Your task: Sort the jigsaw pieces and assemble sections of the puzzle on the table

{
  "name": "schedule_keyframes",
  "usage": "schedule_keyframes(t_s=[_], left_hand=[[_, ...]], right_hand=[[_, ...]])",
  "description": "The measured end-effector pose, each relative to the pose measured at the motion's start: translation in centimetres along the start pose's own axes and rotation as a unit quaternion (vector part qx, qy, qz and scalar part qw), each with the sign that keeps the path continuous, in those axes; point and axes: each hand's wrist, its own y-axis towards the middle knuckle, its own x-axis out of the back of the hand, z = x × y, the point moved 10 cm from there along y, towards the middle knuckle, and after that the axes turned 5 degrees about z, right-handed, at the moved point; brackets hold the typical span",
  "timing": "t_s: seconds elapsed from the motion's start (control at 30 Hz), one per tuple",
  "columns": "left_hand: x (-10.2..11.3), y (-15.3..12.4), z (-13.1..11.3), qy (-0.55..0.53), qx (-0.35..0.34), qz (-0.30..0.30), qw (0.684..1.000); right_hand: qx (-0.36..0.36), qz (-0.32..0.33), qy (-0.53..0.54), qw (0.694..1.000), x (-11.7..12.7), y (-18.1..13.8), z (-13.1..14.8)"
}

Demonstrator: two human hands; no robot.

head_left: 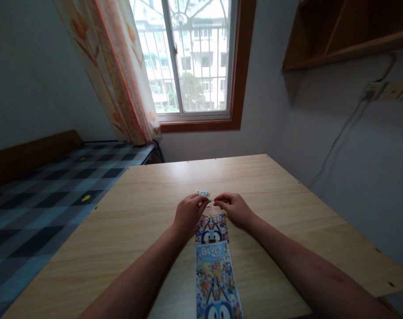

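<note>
A long colourful puzzle picture strip (216,270) with blue cartoon dogs lies on the light wooden table (148,208), running from the near edge towards the middle. Just beyond its far end, my left hand (189,212) and my right hand (233,207) meet, both with fingers pinched together. Between the fingertips sit small jigsaw pieces (204,195), light blue and white. Each hand seems to pinch a piece, though the pieces are too small to tell apart. More joined pieces (212,220) lie at the strip's far end between my wrists.
A bed with a blue and black checked cover (38,199) stands close along the table's left side. Behind the table are a window (191,57) with a patterned curtain (118,75). The wall on the right carries a wooden shelf (347,31), a socket and a hanging cable.
</note>
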Motion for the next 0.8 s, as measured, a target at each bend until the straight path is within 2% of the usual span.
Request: schedule_keyframes(t_s=[0.1,0.2,0.37,0.47,0.6,0.7,0.8], left_hand=[[1.0,0.2,3.1,-0.025,0.077,-0.03,0.996],[1.6,0.4,5.6,-0.028,0.124,-0.036,0.991],[0.9,0.7,6.9,-0.004,0.144,-0.008,0.99],[0.7,0.7,7.0,0.013,0.136,-0.006,0.991],[1.5,0.6,6.6,0.026,0.11,-0.046,0.992],[1.7,0.4,4.5,0.038,0.044,-0.057,0.997],[0.8,0.1,1.1,0.05,-0.047,-0.034,0.997]], right_hand=[[0.011,-0.038,-0.072,0.997,1.1,-0.1,0.2],[0.023,-0.073,-0.132,0.988,2.1,-0.3,0.5],[0.013,-0.074,-0.161,0.984,2.3,-0.2,-0.1],[0.008,-0.065,-0.163,0.984,2.0,-0.1,-0.3],[0.008,-0.065,-0.143,0.988,1.9,0.0,-0.4],[0.004,-0.065,-0.118,0.991,1.8,-0.1,-0.3],[0.004,-0.051,-0.076,0.996,1.4,-0.1,-0.1]])
